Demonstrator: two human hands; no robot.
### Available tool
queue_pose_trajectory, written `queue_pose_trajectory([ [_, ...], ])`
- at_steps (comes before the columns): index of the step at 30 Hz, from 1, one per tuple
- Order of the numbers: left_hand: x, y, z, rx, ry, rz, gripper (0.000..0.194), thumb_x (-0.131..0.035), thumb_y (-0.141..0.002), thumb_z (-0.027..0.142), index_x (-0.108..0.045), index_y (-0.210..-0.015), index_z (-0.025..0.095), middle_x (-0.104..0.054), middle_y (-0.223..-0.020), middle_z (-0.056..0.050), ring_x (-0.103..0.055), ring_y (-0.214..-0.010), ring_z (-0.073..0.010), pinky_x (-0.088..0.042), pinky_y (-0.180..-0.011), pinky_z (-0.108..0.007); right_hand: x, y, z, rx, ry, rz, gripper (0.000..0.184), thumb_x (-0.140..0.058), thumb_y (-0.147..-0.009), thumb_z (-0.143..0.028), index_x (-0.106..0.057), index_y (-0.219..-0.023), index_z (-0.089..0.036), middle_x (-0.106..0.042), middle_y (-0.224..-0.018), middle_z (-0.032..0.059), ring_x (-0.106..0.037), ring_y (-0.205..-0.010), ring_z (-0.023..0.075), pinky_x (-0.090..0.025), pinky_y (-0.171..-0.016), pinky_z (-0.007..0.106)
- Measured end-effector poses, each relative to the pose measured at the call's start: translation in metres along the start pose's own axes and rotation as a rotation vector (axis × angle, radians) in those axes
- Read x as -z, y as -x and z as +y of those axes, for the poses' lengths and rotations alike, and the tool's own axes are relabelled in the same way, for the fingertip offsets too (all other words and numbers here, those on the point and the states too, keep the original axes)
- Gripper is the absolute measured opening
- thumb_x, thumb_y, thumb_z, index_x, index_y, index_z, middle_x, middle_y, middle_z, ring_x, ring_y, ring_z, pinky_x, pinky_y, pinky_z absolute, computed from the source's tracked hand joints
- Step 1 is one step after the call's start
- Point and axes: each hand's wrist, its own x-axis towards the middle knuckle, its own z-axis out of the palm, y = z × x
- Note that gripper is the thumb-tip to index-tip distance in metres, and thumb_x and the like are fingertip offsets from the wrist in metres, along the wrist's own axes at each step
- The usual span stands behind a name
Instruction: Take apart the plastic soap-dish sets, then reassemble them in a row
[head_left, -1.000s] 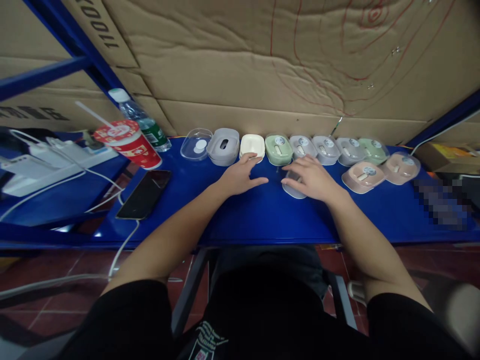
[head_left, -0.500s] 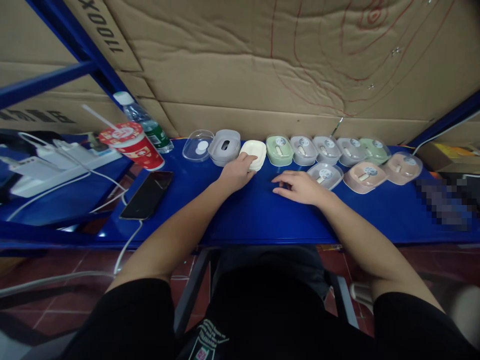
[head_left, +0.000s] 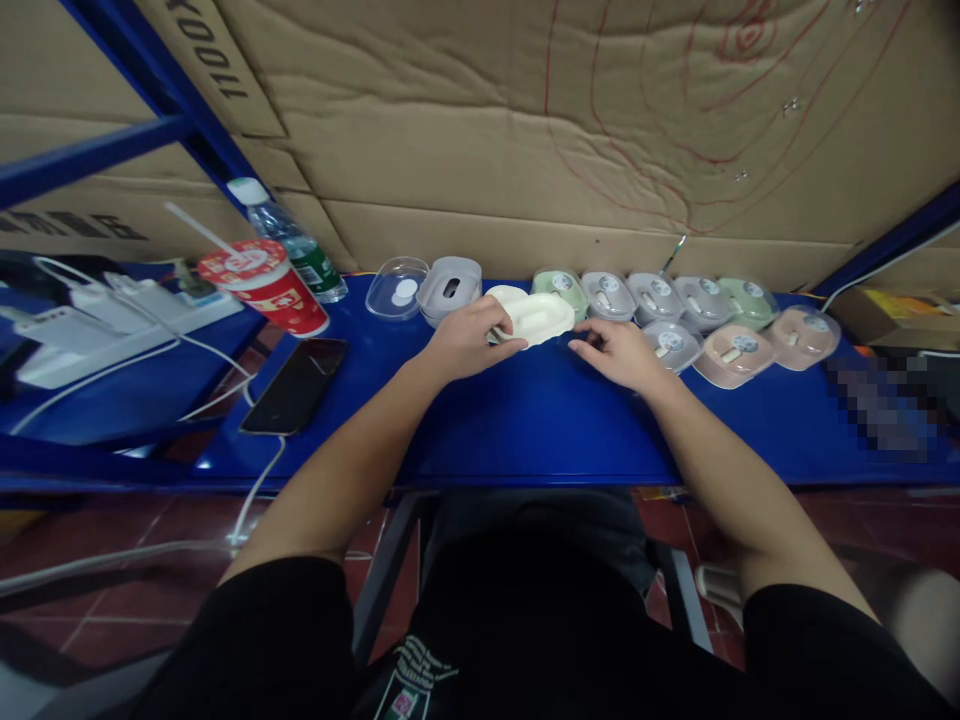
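My left hand point(head_left: 474, 335) is closed on the near left side of a cream plastic tray point(head_left: 541, 318), fingers on top and thumb at its near edge. The tray is raised and tilted over the blue table, and another cream edge point(head_left: 508, 294) shows behind it. My right hand point(head_left: 615, 352) is at the tray's right end, thumb and fingers apart; whether it touches the tray I cannot tell. Left of the tray stands a grey box point(head_left: 450, 288) with a dark oval slot, beside a clear lid point(head_left: 396, 287). Behind the tray's right end is a green box point(head_left: 562, 285) with a clear lid.
Several lidded boxes in grey, green and pink point(head_left: 733, 352) line the back right. At left are a phone point(head_left: 295, 388) with a cable, a red cup point(head_left: 277, 297) with a straw, a water bottle point(head_left: 300, 255) and a white power strip point(head_left: 120, 335). Cardboard point(head_left: 450, 130) stands behind.
My left hand has lifted the cream tray off the table and tilted it, bringing it rightward. My right hand has moved slightly right, and the front grey and pink boxes have shifted a little right.
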Motion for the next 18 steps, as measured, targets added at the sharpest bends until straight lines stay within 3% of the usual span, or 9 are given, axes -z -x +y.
queue_pose_trajectory([
  [2,0.001,-0.001,-0.003,-0.033,0.027,-0.07,0.034,-0.072,-0.09,0.057,-0.069,-0.083,0.024,-0.07,-0.094,-0.004,-0.066,-0.087,-0.0198,-0.049,-0.079,-0.034,0.0,0.001,0.0,0.007,-0.011,0.004,0.036,-0.066,-0.097,-0.049,-0.075,-0.119,-0.022,-0.079,-0.087,0.006,-0.069,-0.072,0.024,-0.05,-0.072,0.038],
  [7,-0.006,-0.002,0.002,-0.074,0.062,-0.292,0.051,-0.065,-0.091,0.063,-0.057,-0.062,0.021,-0.067,-0.072,-0.002,-0.058,-0.067,-0.0149,-0.04,-0.066,-0.031,0.0,0.002,-0.005,0.073,-0.029,-0.058,0.021,-0.063,-0.095,-0.042,-0.069,-0.089,-0.023,-0.073,-0.075,0.0036,-0.064,-0.066,0.0206,-0.043,-0.065,0.033],
  [9,-0.009,-0.001,0.007,-0.085,0.091,-0.335,0.056,-0.064,-0.091,0.065,-0.054,-0.058,0.021,-0.063,-0.066,-0.001,-0.055,-0.062,-0.0139,-0.038,-0.064,-0.031,-0.002,0.002,-0.009,0.109,-0.052,-0.097,0.019,-0.062,-0.096,-0.041,-0.069,-0.092,-0.023,-0.073,-0.076,0.0027,-0.063,-0.066,0.0193,-0.042,-0.065,0.032],
  [13,-0.01,-0.001,0.007,0.002,0.13,-0.305,0.057,-0.064,-0.092,0.065,-0.052,-0.058,0.022,-0.058,-0.058,0.0,-0.052,-0.059,-0.0144,-0.034,-0.059,-0.031,-0.009,0.003,-0.015,0.164,-0.046,-0.199,0.034,-0.063,-0.098,-0.046,-0.07,-0.12,-0.022,-0.076,-0.083,0.0026,-0.066,-0.07,0.0197,-0.042,-0.069,0.032],
  [16,-0.01,-0.002,-0.003,0.143,0.056,-0.199,0.047,-0.061,-0.095,0.062,-0.061,-0.069,0.023,-0.066,-0.065,-0.001,-0.057,-0.062,-0.0166,-0.036,-0.06,-0.032,-0.011,0.002,-0.015,0.195,-0.02,-0.301,0.034,-0.068,-0.097,-0.051,-0.074,-0.114,-0.023,-0.076,-0.083,0.0023,-0.066,-0.071,0.0191,-0.041,-0.068,0.031],
  [18,-0.01,-0.003,-0.011,0.214,0.015,-0.184,0.04,-0.06,-0.096,0.062,-0.07,-0.087,0.024,-0.073,-0.076,-0.003,-0.064,-0.069,-0.0196,-0.042,-0.064,-0.033,-0.01,0.002,-0.013,0.193,-0.027,-0.327,0.032,-0.071,-0.096,-0.054,-0.076,-0.106,-0.024,-0.075,-0.081,0.0009,-0.065,-0.07,0.0178,-0.04,-0.067,0.03],
])
